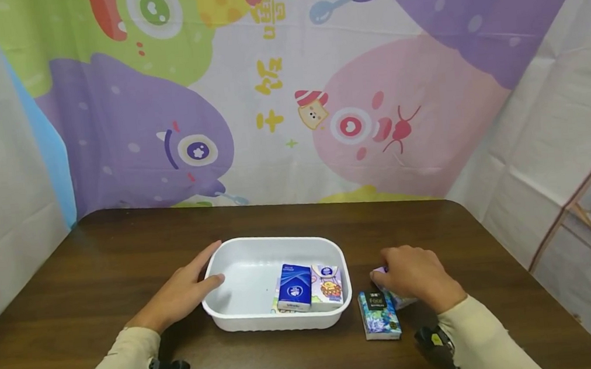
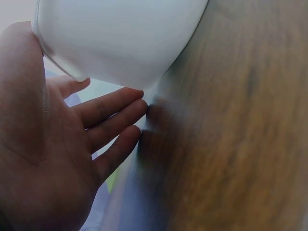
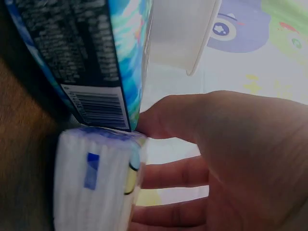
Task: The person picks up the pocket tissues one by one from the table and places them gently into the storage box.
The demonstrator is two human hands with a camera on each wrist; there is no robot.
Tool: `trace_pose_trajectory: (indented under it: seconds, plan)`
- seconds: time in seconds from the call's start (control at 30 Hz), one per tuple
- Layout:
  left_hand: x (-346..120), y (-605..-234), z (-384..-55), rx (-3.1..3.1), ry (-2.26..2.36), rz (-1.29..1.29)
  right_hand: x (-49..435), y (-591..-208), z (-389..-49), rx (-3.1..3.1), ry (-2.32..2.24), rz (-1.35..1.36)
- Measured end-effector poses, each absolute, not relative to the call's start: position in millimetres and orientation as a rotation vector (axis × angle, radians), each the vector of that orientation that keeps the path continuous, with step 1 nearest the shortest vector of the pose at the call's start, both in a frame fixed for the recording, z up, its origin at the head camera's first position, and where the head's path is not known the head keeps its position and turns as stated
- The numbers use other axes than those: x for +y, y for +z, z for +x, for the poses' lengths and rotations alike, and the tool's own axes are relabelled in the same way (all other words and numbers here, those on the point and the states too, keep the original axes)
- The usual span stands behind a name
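A white plastic basin (image 1: pixel 244 324) sits on the table, with my left hand (image 1: pixel 180 291) at its left end. The left thumb lies over the rim, while the other fingers, fairly straight, spread along the outside wall. Inside the basin's right half are a blue tissue pack (image 1: pixel 295 287) and a cartoon-print tissue pack (image 1: pixel 327 287). My right hand (image 1: pixel 414 274) holds a white-and-lilac tissue pack (image 3: pixel 94 180) by its edge, thumb and fingers against it; the hand hides most of it in the head view. Touching it is a blue-green floral tissue pack marked "Face" (image 1: pixel 378 316).
Dark brown wood tabletop (image 1: pixel 285 367) lies under everything. A cartoon-print curtain (image 1: pixel 278 168) hangs behind the far edge, and white cloth (image 1: pixel 538 122) hangs along the right side. Another printed pack (image 1: pixel 276 304) shows partly beneath the blue one.
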State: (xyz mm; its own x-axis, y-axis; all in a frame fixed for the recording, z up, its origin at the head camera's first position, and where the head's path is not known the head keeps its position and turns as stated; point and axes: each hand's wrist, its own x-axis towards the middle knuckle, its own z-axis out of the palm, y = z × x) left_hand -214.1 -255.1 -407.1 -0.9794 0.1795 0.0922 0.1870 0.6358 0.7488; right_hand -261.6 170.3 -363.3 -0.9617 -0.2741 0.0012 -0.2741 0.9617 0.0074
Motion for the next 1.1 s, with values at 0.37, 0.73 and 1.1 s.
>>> trace_pose_trajectory:
  seconds: [0.37,0.73,1.1]
  plan:
    - [-255.6,-409.1,-214.9,-2.824,-1.304,-0.315,167.6,-363.7,-264.4,-3.022,0.117,0.459]
    - [-256.2,-409.5,-214.3,-2.833,-1.310,-0.305,161.8,-362.3,-265.8,-2.846,0.189,0.543]
    - [-255.7,-408.2,-212.8,-2.834,-1.299,-0.302,151.4,-355.5,-265.6,-2.754,0.263,0.556]
